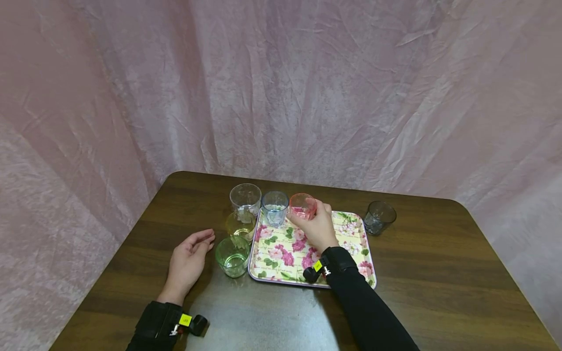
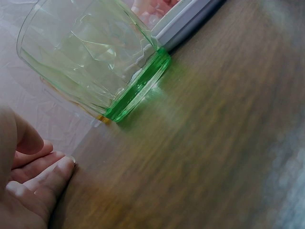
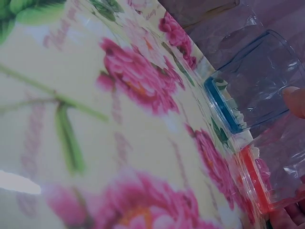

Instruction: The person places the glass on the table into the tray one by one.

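Observation:
My right hand (image 1: 317, 226) grips a pink-red glass (image 1: 302, 204) upright at the far edge of a flowered tray (image 1: 281, 265). Right beside it on the tray stands a blue-tinted glass (image 1: 275, 208); in the right wrist view the coloured base of the red glass (image 3: 255, 179) sits close over the tray. My left hand (image 1: 188, 263) holds nothing and lies by the table left of a green glass (image 1: 232, 257), its fingers loosely bent. The left wrist view shows this green glass (image 2: 95, 57) standing on the wood against the tray's side.
Behind the green glass, a yellow-tinted glass (image 1: 239, 228) and a clear glass (image 1: 245, 197) stand along the tray's left side. A dark grey glass (image 1: 379, 218) is on the brown table (image 1: 439, 273) to the tray's right. Pink curtain (image 1: 281, 97) hangs behind the table.

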Action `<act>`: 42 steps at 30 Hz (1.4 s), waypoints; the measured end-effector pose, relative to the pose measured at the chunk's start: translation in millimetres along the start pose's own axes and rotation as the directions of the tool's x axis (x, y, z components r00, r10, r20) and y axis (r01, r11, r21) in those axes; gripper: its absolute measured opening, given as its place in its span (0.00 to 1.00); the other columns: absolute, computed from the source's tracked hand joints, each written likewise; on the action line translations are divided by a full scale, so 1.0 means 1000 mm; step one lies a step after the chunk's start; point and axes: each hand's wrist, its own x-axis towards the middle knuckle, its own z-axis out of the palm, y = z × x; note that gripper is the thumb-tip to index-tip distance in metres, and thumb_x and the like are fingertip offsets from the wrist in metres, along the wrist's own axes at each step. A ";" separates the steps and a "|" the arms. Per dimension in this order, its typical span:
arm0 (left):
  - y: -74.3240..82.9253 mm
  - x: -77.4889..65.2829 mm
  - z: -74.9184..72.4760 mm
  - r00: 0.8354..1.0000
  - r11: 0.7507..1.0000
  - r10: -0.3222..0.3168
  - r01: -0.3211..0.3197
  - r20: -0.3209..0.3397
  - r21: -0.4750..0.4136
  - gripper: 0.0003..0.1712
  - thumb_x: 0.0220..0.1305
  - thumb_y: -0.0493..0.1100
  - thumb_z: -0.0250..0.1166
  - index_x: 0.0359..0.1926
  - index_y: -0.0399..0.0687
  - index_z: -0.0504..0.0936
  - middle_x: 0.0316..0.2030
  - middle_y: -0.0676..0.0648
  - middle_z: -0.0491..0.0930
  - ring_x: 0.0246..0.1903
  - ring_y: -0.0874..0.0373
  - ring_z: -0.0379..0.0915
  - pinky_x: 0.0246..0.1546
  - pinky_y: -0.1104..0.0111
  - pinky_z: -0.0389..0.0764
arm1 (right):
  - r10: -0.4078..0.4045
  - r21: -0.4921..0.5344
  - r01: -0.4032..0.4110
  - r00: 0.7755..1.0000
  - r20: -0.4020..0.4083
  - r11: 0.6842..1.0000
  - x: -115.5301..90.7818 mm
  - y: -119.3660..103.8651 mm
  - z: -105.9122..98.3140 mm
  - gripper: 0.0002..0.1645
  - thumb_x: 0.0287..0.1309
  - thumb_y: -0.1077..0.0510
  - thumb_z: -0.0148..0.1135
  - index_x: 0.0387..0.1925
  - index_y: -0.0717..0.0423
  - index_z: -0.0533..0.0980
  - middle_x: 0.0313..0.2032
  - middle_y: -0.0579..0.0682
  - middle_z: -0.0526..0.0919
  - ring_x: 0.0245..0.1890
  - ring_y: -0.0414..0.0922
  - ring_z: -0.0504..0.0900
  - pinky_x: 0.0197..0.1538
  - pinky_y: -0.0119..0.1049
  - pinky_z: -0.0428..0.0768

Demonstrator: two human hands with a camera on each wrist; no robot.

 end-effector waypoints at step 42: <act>-0.001 0.002 0.001 1.000 1.000 0.008 -0.008 -0.015 0.001 0.21 0.86 0.38 0.53 0.71 0.35 0.80 0.68 0.34 0.82 0.67 0.42 0.81 0.53 0.90 0.78 | -0.019 0.005 0.019 1.000 0.005 1.000 -0.001 -0.002 -0.007 0.59 0.63 0.35 0.78 0.84 0.50 0.59 0.75 0.60 0.62 0.70 0.60 0.73 0.72 0.58 0.79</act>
